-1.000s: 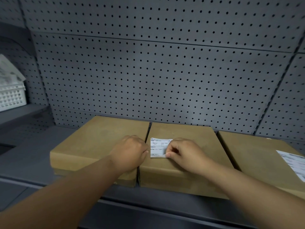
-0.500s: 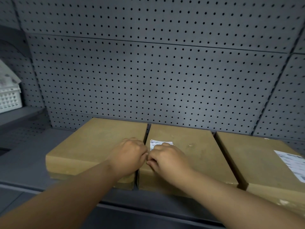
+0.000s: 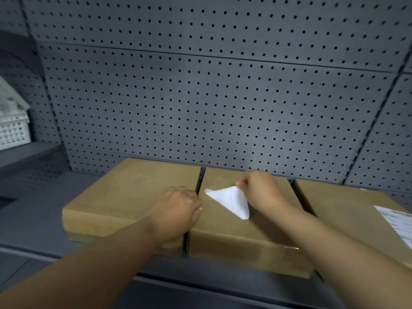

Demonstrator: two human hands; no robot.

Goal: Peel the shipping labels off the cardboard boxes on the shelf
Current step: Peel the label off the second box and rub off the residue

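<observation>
Head view: three cardboard boxes in a row on the grey shelf (image 3: 33, 221), backed by pegboard (image 3: 200, 108). Landmark is the middle box (image 3: 240, 237). Right hand (image 3: 264, 192) above its top, fingers pinching the shipping label (image 3: 230, 200); label mostly lifted, blank underside up, far-left corner still stuck to the middle box. Left hand (image 3: 177, 210) curled, knuckles down at the left edge of the middle box, holding nothing visible. Left box (image 3: 131, 197) bare. Right box (image 3: 347, 210) carries a second label (image 3: 395, 221). White basket (image 3: 12, 132) far left of the middle box.
</observation>
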